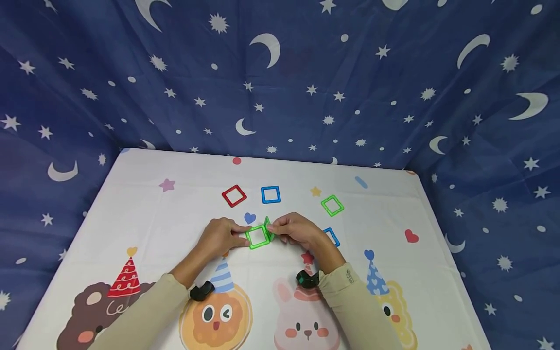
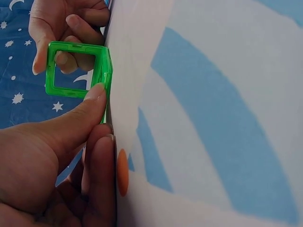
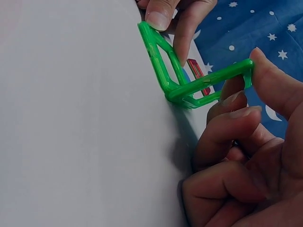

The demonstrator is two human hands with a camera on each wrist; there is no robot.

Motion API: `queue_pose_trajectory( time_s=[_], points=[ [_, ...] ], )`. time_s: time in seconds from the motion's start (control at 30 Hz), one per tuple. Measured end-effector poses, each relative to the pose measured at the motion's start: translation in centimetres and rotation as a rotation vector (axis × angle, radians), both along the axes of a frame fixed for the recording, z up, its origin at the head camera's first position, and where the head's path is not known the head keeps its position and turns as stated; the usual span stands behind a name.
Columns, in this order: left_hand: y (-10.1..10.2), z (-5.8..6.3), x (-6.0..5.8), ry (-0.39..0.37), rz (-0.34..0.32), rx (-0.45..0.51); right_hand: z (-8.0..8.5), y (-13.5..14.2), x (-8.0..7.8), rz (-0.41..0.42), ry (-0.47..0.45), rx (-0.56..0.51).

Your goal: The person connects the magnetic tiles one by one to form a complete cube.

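Two green square magnetic tiles meet along one edge near the middle of the table. One, the flat tile (image 1: 261, 246), lies low over the tabletop; the other, the raised tile (image 3: 213, 78), stands up from it at an angle. My left hand (image 1: 218, 236) pinches the flat tile by its left side, thumb on top in the left wrist view. Fingers and thumb of my right hand (image 1: 297, 228) hold the raised tile, the thumb against its upper edge in the right wrist view. That hand partly covers the raised tile in the head view.
Behind the hands lie a red square tile (image 1: 229, 190) and a blue square tile (image 1: 271, 201). Another green tile (image 1: 338, 212) lies to the right. A second blue tile (image 1: 334, 235) is partly hidden by the right wrist. A starry blue curtain (image 1: 297, 121) surrounds the table's back and sides.
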State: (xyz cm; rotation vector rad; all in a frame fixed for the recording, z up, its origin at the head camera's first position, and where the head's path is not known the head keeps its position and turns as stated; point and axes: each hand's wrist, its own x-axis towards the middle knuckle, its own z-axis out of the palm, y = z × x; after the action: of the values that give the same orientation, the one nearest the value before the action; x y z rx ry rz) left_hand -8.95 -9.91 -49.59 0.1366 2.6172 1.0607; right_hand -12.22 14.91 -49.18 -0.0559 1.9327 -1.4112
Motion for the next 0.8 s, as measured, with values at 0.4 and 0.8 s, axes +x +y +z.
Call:
queue_pose_trajectory(
  time_s=[0.4,0.8],
  points=[
    [0.3,0.2,0.3,-0.018,0.015,0.009,-0.3,0.3,0.4,-0.011,0.02,0.005],
    [0.6,0.2,0.8,0.109,-0.023,0.04,0.7,0.1,2.3,-0.11,0.271,0.17]
  ],
)
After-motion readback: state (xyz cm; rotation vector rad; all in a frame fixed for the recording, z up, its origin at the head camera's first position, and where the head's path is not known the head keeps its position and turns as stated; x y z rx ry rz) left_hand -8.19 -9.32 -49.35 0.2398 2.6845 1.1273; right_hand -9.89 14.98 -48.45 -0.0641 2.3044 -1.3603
